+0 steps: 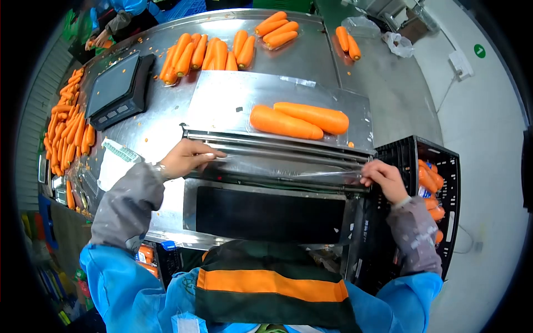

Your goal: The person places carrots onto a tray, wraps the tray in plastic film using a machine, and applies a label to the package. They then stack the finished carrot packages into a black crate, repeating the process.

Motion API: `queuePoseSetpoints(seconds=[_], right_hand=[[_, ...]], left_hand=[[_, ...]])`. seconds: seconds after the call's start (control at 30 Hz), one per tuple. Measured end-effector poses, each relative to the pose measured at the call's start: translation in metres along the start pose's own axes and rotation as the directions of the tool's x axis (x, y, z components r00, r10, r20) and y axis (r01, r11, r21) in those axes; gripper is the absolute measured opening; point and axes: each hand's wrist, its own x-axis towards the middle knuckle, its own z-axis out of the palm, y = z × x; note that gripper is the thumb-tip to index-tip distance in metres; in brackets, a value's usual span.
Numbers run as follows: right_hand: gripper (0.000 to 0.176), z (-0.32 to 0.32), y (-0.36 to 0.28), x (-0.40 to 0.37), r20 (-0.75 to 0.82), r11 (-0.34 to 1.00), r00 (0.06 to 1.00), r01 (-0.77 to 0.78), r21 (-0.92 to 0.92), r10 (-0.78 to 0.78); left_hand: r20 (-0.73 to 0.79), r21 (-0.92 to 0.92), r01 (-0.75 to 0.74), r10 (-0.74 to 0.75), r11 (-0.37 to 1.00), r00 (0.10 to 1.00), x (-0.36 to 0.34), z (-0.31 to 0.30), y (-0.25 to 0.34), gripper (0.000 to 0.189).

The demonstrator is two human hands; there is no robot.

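Clear plastic film point(288, 169) is stretched across the rollers of a metal wrapping machine point(277, 145). My left hand point(191, 157) pinches the film's left end, and my right hand point(384, 178) pinches its right end. Just beyond the rollers, two large carrots point(300, 119) lie side by side on the machine's metal top plate point(222, 105). Between the film and my body is a flat black plate point(269, 215).
Groups of carrots point(186, 55) lie along the steel table's far side, beside a black scale point(119, 89). A carrot pile point(66, 130) is at far left. Black crates point(452, 194) with packed carrots stand right and below left. Another person's hand point(101, 39) shows at upper left.
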Motion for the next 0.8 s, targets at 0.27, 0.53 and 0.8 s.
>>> queuePoseSetpoints(seconds=[0.27,0.53,0.8], right_hand=[[0.021,-0.044,-0.046,0.102,-0.454,0.892,0.853,0.391,0.225,-0.259],[0.017,-0.004,0.008,0.150,-0.060,0.771,0.923,0.281,-0.572,-0.380],[0.032,0.018,-0.044,0.123,-0.099,0.873,0.881,-0.432,0.226,0.462]], left_hand=[[-0.500,-0.399,-0.459,0.231,0.794,0.835,0.119,-0.033,0.060,0.031],[-0.383,0.557,-0.308,0.567,0.771,0.729,0.153,0.020,0.018,0.018],[-0.153,0.087,0.325,-0.310,0.942,0.938,0.140,0.001,0.051,0.060]])
